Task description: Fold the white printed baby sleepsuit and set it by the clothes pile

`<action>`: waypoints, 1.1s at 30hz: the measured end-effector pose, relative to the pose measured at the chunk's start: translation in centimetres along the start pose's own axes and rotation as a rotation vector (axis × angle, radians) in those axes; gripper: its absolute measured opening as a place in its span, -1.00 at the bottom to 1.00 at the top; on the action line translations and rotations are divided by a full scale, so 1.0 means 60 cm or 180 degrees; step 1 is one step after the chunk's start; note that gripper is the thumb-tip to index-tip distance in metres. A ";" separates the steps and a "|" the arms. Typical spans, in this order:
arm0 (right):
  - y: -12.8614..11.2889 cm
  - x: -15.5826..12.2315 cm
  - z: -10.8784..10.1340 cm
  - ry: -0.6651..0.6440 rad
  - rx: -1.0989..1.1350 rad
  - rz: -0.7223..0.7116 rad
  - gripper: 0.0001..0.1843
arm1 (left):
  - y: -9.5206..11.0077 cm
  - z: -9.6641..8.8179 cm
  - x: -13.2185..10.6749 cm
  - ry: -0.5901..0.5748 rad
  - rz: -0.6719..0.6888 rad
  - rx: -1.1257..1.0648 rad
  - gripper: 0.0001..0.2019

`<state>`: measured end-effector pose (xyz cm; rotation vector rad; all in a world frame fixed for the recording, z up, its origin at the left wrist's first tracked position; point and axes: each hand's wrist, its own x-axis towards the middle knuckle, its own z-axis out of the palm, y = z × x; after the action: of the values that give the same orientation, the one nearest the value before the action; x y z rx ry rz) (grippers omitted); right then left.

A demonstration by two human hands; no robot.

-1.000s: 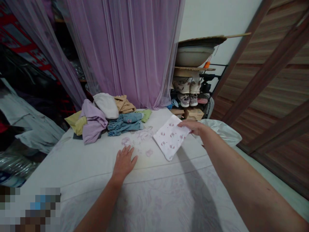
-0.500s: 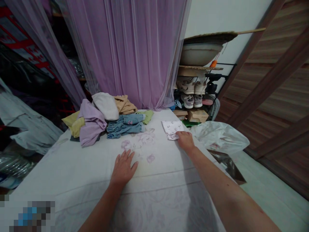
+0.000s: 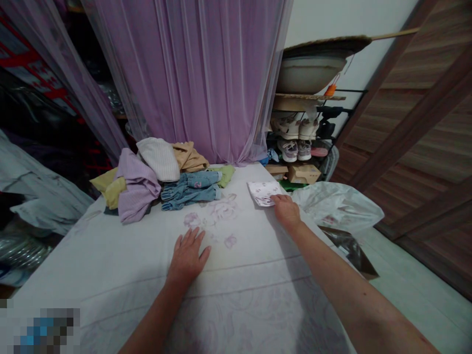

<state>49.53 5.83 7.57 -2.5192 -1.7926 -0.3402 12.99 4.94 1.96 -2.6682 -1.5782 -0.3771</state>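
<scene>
My left hand lies flat on the white flowered bedsheet, fingers spread, with nothing in it. At the right edge of the bed, my right hand has its fingers closed on the near right corner of a small folded white cloth with a purple print. The kind of garment does not show. Beyond my left hand lies a clothes pile: blue denim jeans, a lilac garment, a white ribbed one, a tan one, a yellow one and a green one.
Purple curtains hang behind the bed. To the right stands a rack with sneakers, a large basin and a cardboard box. A clear plastic bag and an open box sit beside the bed.
The view has shifted slightly. The far edge of the folded cloth stays in place while my right hand keeps hold of its corner. My left hand has not moved.
</scene>
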 end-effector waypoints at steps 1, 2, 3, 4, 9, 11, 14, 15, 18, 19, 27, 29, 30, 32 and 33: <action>0.001 0.004 -0.010 0.0026 -0.0011 0.0000 -0.49 | 0.000 0.001 0.000 0.0018 0.0001 -0.0006 -0.48; 0.002 0.009 -0.024 0.0073 -0.0023 -0.0002 -0.50 | 0.000 0.002 -0.001 0.0046 0.0005 -0.0017 -0.48; 0.005 0.015 -0.040 0.0142 -0.0032 -0.0010 -0.51 | -0.001 0.003 -0.001 0.0076 0.0012 -0.0030 -0.48; 0.008 0.022 -0.058 0.0234 -0.0036 -0.0023 -0.53 | -0.001 0.004 -0.002 0.0105 0.0016 -0.0041 -0.48; 0.028 0.058 -0.166 0.0569 -0.0051 -0.0007 -0.55 | -0.003 0.010 -0.002 0.0138 0.0031 -0.0044 -0.49; 0.035 0.071 -0.197 0.0552 -0.0007 0.0048 -0.55 | -0.004 0.012 -0.002 0.0144 0.0054 -0.0049 -0.48; 0.040 0.096 -0.214 0.0421 0.0250 0.0276 -0.55 | -0.006 0.013 -0.002 0.0223 0.0065 -0.0061 -0.49; 0.041 0.107 -0.213 0.0367 0.0387 0.0358 -0.55 | -0.006 0.014 -0.003 0.0245 0.0066 -0.0060 -0.50; 0.046 0.148 -0.199 0.0304 0.1009 0.0543 -0.59 | -0.006 0.015 -0.004 0.0268 0.0075 -0.0051 -0.50; 0.048 0.162 -0.192 0.0337 0.1327 0.0657 -0.62 | -0.006 0.015 -0.004 0.0277 0.0076 -0.0054 -0.50; 0.050 0.171 -0.090 0.0351 0.3666 0.2290 -0.64 | -0.007 0.013 -0.003 0.0252 0.0075 -0.0042 -0.50; 0.039 0.141 -0.053 0.0203 0.3718 0.2308 -0.71 | -0.006 0.010 -0.002 0.0221 0.0076 -0.0028 -0.50; 0.035 0.127 -0.036 0.0146 0.3728 0.2290 -0.75 | -0.005 0.009 -0.002 0.0206 0.0080 -0.0024 -0.50; 0.031 0.107 -0.011 0.0120 0.3716 0.2180 -0.80 | -0.004 0.007 -0.001 0.0187 0.0086 -0.0016 -0.49; 0.032 0.103 -0.005 0.0156 0.3720 0.2085 -0.79 | -0.003 0.007 -0.002 0.0188 0.0088 -0.0012 -0.50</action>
<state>53.18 10.90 9.27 -1.9339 -0.6410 0.5149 12.87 5.00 1.51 -2.6526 -1.5245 -0.4540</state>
